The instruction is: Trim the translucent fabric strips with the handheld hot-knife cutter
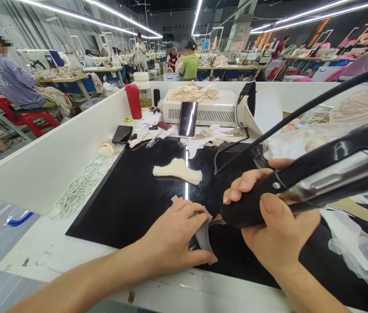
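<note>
My left hand (179,232) is over the black mat (131,191), thumb and fingers bent around a thin, grey, see-through piece (205,237) and gripping its edges. Part of that piece is hidden under the hand. In my right hand (278,221) is a black corded hand tool (314,174) with a silver strip along its side. Its thick body is raised over the mat's right side, and my fingers wrap around the rounded end. A small cream fabric piece (177,171) lies flat on the mat, beyond my left hand and apart from it.
At the back stand a white vented box (210,111) with cream cloth on top, a phone (188,118) and a red cup (133,101). Pale cord (81,187) lies along the left wall. White scraps (349,239) are at right. A black cable (288,117) crosses above. Several people sit farther off.
</note>
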Demonstrator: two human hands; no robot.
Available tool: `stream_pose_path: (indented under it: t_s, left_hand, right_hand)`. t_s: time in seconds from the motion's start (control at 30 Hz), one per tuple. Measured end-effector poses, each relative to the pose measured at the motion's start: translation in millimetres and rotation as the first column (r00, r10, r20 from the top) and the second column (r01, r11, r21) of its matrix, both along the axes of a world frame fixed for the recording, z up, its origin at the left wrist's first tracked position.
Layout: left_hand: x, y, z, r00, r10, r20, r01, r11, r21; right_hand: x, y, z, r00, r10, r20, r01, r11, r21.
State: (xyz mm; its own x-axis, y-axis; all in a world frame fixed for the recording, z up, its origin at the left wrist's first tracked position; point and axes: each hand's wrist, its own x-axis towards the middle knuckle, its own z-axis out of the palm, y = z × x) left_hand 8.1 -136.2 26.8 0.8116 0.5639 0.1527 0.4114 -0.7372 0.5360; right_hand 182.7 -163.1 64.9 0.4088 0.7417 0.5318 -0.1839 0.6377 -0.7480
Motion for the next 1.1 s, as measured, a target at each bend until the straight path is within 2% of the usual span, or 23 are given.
stream_pose_path:
  t_s: [0.2, 0.5, 1.1]
  left_hand:
    - [0, 0, -3.3, 1.0, -0.002, -0.022, 0.003, 1.0, 0.017]
    - [-1, -1, -10.8, 0.999, -0.031, 0.025, 0.029, 0.998, 0.061]
    - [-1, -1, -10.1, 0.997, -0.031, 0.064, 0.027, 0.997, 0.073]
  right_hand:
    - [-1, -2, 4.0, 1.0, -0.006, -0.014, 0.006, 0.999, -0.034]
    - [-9, -11, 10.7, 0.998, 0.001, -0.056, -0.003, 0.999, -0.048]
    - [-7, -33, 14.6, 0.997, 0.043, -0.067, -0.049, 0.994, -0.096]
